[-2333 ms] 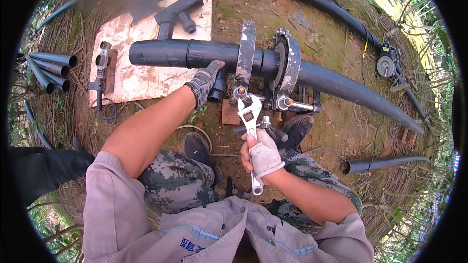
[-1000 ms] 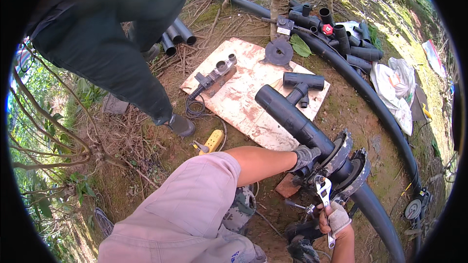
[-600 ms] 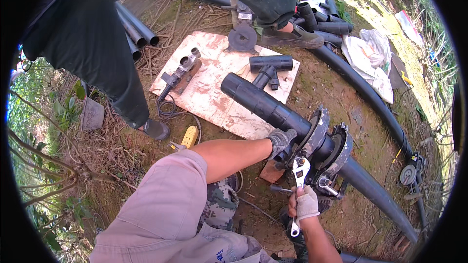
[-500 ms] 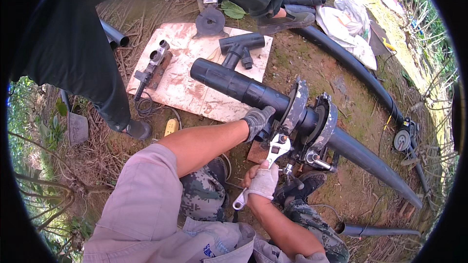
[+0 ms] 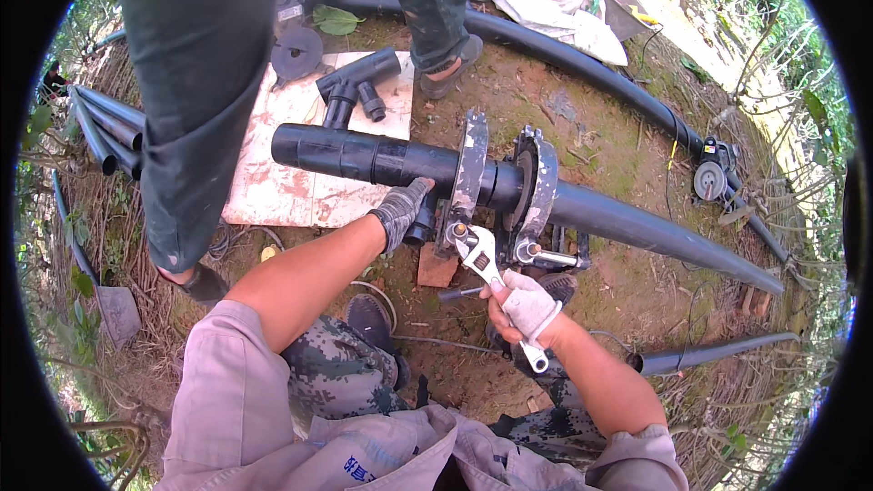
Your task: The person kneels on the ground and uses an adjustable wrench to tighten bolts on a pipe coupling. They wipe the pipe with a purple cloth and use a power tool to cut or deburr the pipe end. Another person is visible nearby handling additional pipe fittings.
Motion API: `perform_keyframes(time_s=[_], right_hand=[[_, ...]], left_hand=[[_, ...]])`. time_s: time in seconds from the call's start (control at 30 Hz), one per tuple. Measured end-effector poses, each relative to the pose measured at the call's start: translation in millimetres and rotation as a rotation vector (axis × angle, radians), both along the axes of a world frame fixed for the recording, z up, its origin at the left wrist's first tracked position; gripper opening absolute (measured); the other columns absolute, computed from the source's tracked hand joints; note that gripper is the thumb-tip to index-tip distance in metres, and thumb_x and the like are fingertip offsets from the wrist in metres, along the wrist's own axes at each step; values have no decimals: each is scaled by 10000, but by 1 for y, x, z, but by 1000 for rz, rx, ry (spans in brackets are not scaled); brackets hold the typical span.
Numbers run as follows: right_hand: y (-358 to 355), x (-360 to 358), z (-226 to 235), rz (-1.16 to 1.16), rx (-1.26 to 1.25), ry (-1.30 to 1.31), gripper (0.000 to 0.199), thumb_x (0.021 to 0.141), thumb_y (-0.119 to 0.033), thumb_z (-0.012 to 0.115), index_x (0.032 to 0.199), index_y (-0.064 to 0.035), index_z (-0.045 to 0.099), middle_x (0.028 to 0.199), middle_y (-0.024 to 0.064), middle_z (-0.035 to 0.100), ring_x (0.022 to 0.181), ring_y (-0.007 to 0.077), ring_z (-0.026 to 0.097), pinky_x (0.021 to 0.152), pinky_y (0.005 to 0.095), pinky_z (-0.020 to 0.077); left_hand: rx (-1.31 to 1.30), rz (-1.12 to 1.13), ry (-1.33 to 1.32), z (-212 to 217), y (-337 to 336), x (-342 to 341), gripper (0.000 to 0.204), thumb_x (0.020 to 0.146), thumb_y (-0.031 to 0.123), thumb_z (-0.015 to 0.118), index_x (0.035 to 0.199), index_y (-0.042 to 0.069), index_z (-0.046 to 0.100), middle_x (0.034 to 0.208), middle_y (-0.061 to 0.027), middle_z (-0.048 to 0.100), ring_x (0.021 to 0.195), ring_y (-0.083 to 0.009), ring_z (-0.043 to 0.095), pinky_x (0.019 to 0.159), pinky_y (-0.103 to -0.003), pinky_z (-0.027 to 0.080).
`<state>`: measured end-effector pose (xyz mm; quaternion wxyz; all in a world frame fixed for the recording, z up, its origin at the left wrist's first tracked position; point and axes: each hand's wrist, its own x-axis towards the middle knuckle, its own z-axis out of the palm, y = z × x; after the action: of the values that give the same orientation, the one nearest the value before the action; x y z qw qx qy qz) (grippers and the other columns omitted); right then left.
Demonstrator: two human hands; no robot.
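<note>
A black plastic pipe (image 5: 637, 218) with a tee fitting (image 5: 350, 153) lies across in front of me, held in the clamp rings (image 5: 469, 168) of a pipe-joining frame. My gloved left hand (image 5: 400, 209) is closed against the near side of the fitting, beside its short lower branch (image 5: 422, 221). My gloved right hand (image 5: 527, 307) grips a silver adjustable wrench (image 5: 480, 256) by its handle. The wrench's jaws are at a nut (image 5: 459, 230) at the foot of the left clamp ring, and its handle slants down to the right.
Another person in dark trousers (image 5: 205, 100) stands at the far left, feet near a muddy white board (image 5: 300, 191). A smaller tee (image 5: 359, 77) lies there. Beyond are a long black pipe (image 5: 582, 59), a white sack (image 5: 555, 5) and an angle grinder (image 5: 711, 180). Cables cross the soil.
The wrench handle has swung from lower left to lower right, with my right hand on it. My left hand stays on the fitting. The other person's legs have shifted, and my view has moved.
</note>
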<state>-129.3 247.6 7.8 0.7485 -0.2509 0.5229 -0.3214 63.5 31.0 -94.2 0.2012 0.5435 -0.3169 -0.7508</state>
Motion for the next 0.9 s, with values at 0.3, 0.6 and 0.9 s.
perform_keyframes(time_s=[0.3,0.6,0.9], right_hand=[[-34,-21,-3,194,-2,-31,256,1053,-285,476,1063,-34,525,556,38,460,351,141,385,323,300,276],[-1,159,-44,-772,-45,-124,228,1055,-342,493,1027,-116,483,582,12,456,393,142,415,357,298,329],[22,63,-7,-336,27,-46,279,1075,-337,438,1056,-62,483,600,36,470,358,144,391,349,288,317]], left_hand=[[21,55,69,-9,-2,3,361,940,436,632,1088,108,654,843,-86,708,647,-232,685,554,-376,561],[68,82,123,-22,-9,2,346,937,413,643,1047,85,617,747,-99,669,563,-238,663,477,-366,551],[51,-27,22,2,1,3,370,972,417,596,1094,69,617,848,-102,701,623,-240,680,562,-355,591]])
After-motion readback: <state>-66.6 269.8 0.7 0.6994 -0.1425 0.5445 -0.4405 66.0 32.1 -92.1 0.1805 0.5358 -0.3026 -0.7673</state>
